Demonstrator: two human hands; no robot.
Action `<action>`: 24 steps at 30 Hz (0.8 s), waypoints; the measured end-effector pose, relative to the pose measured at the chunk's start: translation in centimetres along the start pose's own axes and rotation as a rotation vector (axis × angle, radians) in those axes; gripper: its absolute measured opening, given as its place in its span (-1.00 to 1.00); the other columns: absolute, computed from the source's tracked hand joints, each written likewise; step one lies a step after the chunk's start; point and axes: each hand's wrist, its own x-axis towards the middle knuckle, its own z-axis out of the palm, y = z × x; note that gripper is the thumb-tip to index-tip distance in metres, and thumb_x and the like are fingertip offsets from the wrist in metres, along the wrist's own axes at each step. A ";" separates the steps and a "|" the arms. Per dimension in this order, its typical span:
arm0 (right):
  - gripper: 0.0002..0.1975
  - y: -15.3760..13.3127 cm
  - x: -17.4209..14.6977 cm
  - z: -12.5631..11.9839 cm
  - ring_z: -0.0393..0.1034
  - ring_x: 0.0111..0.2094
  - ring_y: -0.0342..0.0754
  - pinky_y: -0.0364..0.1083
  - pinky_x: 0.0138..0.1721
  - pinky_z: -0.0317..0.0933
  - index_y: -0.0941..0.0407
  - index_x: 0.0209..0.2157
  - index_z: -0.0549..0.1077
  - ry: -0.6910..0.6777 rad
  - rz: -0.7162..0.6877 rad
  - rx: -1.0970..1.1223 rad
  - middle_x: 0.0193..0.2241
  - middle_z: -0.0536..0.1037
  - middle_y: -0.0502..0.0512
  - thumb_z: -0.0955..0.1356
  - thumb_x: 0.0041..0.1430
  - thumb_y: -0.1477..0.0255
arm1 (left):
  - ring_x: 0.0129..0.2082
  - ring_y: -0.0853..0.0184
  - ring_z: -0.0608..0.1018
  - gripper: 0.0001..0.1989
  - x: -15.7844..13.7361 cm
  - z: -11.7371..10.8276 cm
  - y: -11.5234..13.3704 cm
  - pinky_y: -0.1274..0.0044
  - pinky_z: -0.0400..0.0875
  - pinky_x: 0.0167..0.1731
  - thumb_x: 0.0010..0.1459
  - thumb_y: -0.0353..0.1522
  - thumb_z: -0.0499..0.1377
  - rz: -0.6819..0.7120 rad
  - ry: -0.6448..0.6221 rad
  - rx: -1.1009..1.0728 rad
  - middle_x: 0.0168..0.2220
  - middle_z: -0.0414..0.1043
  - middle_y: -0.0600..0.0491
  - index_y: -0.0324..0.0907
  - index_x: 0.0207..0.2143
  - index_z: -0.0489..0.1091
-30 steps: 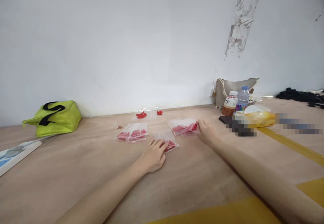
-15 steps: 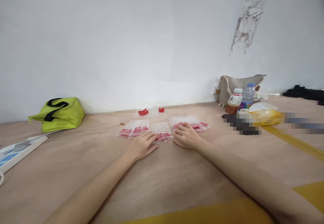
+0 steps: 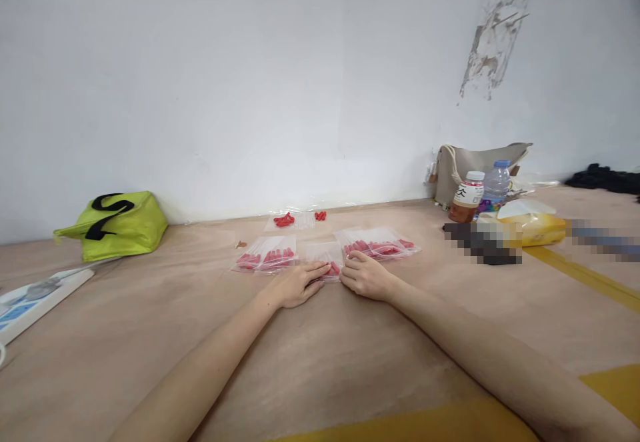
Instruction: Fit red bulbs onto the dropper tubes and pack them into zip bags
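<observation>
A small clear plastic bag (image 3: 320, 251) with red pieces in its lower end lies flat on the brown-covered table between my hands. Across its near end rests my left hand (image 3: 299, 285), fingers stretched out and thumb apart, partly covering the red pieces. My right hand (image 3: 369, 278) has curled fingers closed at the bag's near right corner; the fingertips are partly hidden. To the left lie overlapping bags of red pieces (image 3: 273, 254), and more filled bags (image 3: 384, 245) lie just beyond my right hand.
Loose red pieces (image 3: 284, 220) lie on clear plastic near the wall, beside a second small pile (image 3: 321, 216). A lime-green bag (image 3: 125, 225) and a power strip (image 3: 43, 299) are at left. At right stand a brown drink bottle (image 3: 466, 199), a water bottle (image 3: 497, 182) and a tissue pack (image 3: 540, 227).
My left hand has slid right along the middle bag's near end, now covering more of the red pieces. My right hand's fingers have drawn in and curled more. The view has shifted slightly.
</observation>
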 end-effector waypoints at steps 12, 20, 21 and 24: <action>-0.77 0.5 -0.1 1.2 0.20 -0.39 -0.09 -0.07 -0.19 -0.01 0.20 -0.43 0.34 0.022 0.322 0.046 -0.51 0.38 0.10 0.11 0.17 0.56 | -0.17 0.31 0.47 -0.72 -0.8 1.8 -0.4 0.48 0.41 -0.20 0.18 -0.40 -0.04 0.028 0.308 0.269 -0.13 0.41 -0.03 -0.18 -0.08 0.31; -0.71 0.6 -0.2 1.0 0.17 -0.43 -0.11 -0.07 -0.20 -0.02 0.17 -0.37 0.39 0.030 0.212 -0.053 -0.52 0.41 0.07 0.09 0.18 0.61 | -0.26 0.31 0.52 -0.78 -1.5 1.7 -1.9 0.48 0.45 -0.23 0.18 -0.47 -0.03 0.160 0.375 0.360 -0.25 0.48 -0.05 -0.26 -0.32 0.41; -0.71 0.6 -0.2 1.0 0.16 -0.43 -0.12 -0.07 -0.21 -0.02 0.17 -0.39 0.39 0.033 0.205 -0.063 -0.53 0.41 0.07 0.09 0.18 0.62 | -0.27 0.31 0.52 -0.79 -1.7 1.5 -2.0 0.48 0.45 -0.23 0.18 -0.47 -0.03 0.175 0.386 0.368 -0.25 0.48 -0.06 -0.27 -0.32 0.40; -0.73 0.6 -0.2 1.0 0.16 -0.42 -0.11 -0.06 -0.24 -0.01 0.17 -0.46 0.38 0.054 0.220 -0.089 -0.50 0.41 0.09 0.12 0.16 0.61 | -0.29 0.32 0.52 -0.82 -1.9 1.3 -2.1 0.48 0.45 -0.24 0.17 -0.48 0.00 0.201 0.424 0.384 -0.29 0.49 -0.05 -0.28 -0.35 0.40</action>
